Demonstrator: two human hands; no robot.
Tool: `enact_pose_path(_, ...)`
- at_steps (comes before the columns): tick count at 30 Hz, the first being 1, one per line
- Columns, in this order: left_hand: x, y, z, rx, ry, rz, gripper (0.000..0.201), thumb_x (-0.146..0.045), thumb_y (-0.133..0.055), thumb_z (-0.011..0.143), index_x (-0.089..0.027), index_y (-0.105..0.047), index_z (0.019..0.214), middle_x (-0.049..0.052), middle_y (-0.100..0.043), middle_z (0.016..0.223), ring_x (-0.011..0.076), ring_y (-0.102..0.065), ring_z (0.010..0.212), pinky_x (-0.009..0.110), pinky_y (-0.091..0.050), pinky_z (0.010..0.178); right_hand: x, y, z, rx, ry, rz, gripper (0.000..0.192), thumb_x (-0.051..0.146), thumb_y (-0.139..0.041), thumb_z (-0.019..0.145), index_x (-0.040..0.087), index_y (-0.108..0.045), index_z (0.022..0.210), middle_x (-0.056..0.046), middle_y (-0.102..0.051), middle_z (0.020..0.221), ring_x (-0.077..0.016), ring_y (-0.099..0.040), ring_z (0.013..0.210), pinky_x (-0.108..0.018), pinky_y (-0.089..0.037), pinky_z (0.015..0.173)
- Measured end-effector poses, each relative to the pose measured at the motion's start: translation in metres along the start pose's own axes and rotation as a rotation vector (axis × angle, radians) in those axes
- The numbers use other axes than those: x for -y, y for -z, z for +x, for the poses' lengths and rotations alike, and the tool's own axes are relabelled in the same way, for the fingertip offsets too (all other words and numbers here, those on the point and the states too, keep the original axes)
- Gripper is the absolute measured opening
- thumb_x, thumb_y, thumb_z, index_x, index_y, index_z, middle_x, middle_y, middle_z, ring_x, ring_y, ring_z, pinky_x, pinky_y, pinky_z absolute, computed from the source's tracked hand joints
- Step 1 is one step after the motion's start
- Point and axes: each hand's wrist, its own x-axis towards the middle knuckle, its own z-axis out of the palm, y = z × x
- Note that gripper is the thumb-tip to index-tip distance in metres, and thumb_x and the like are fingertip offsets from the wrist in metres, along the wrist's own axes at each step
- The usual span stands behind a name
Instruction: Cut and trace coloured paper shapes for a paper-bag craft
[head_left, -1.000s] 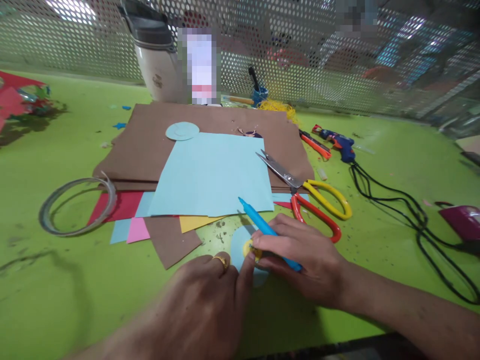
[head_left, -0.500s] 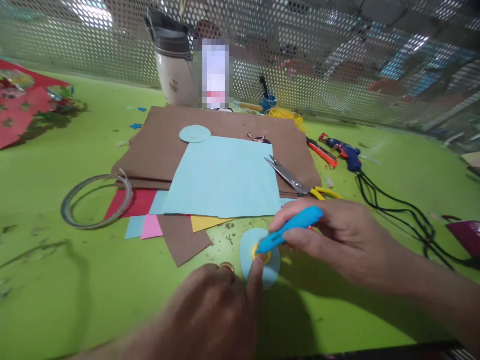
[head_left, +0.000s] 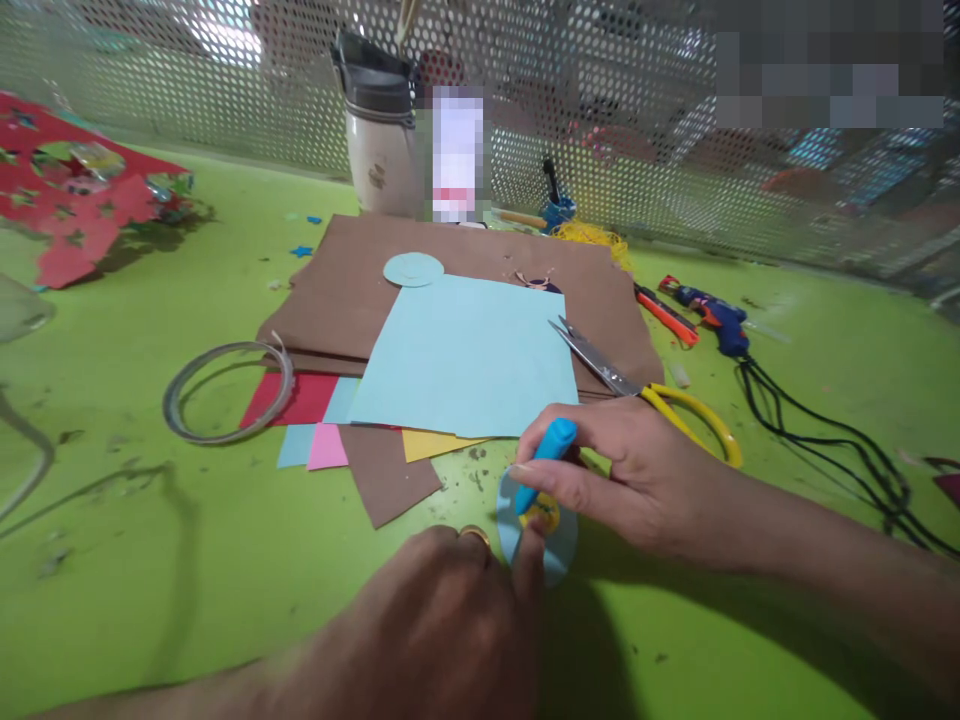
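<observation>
Pinching a blue marker (head_left: pixel 551 450) between thumb and fingers of the right hand (head_left: pixel 630 480), over a yellow disc (head_left: pixel 553 512) on a light-blue oval (head_left: pixel 559 562). Slanting lengthwise, tip down-left at the disc's edge. Touching the disc with one finger of the left hand (head_left: pixel 450 625); cannot tell the others' closure. Laid out on a green table (head_left: pixel 247 560) before a perforated screen (head_left: pixel 247 110).

"What's different about the marker (head_left: pixel 553 443)?"

"A second ago its tip points away — now it stands steeper, lower end down at the yellow circle (head_left: pixel 550 513)."

"And the right hand (head_left: pixel 626 480)?"

"Now it hides the red handle of the scissors (head_left: pixel 600 367)."
</observation>
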Motion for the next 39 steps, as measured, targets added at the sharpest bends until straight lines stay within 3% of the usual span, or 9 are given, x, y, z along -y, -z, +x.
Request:
enact_pose_path(15,0.0,-0.005,-0.004,0.05,-0.014,-0.004,0.014,-0.026,-0.063,0.077,-0.017,-0.068,0.087,0.0,-0.067,0.065,0.0128,-0.053,0.05,0.03,-0.034,0.048,0.012,0.001,0.022,0.202,0.026,-0.215,0.033,0.041,-0.047,0.092,0.018,-0.052,0.07,0.003,-0.054,0.062,-0.0119,-0.047,0.059,-0.024,-0.03,0.056)
enact_pose_path(22,-0.001,0.002,-0.002,0.076,-0.016,-0.021,0.004,-0.016,-0.06,0.076,-0.017,-0.064,0.077,0.0,-0.063,0.059,0.015,-0.055,0.05,0.031,-0.034,0.046,0.008,0.003,0.026,0.205,0.048,-0.157,0.031,0.04,-0.049,0.092,0.018,-0.052,0.071,0.002,-0.053,0.062,-0.0112,-0.044,0.056,-0.024,-0.028,0.054)
enact_pose_path(33,0.002,0.004,0.002,0.064,-0.004,-0.009,0.026,-0.013,-0.05,0.084,-0.008,-0.059,0.108,0.0,-0.06,0.059,0.0152,-0.057,0.052,0.03,-0.037,0.048,0.001,0.005,0.026,0.197,0.038,-0.137,0.03,0.042,-0.049,0.091,0.018,-0.057,0.075,0.003,-0.049,0.06,-0.0113,-0.042,0.054,-0.024,-0.031,0.054)
enact_pose_path(39,0.008,0.003,0.0,0.003,-0.103,-0.019,0.037,-0.009,-0.044,0.085,0.002,-0.049,0.12,0.001,-0.061,0.06,0.0158,-0.056,0.052,0.029,-0.035,0.043,-0.002,0.006,0.026,0.161,0.022,-0.14,0.03,0.04,-0.048,0.091,0.017,-0.056,0.074,0.004,-0.046,0.057,-0.0106,-0.042,0.052,-0.023,-0.031,0.052)
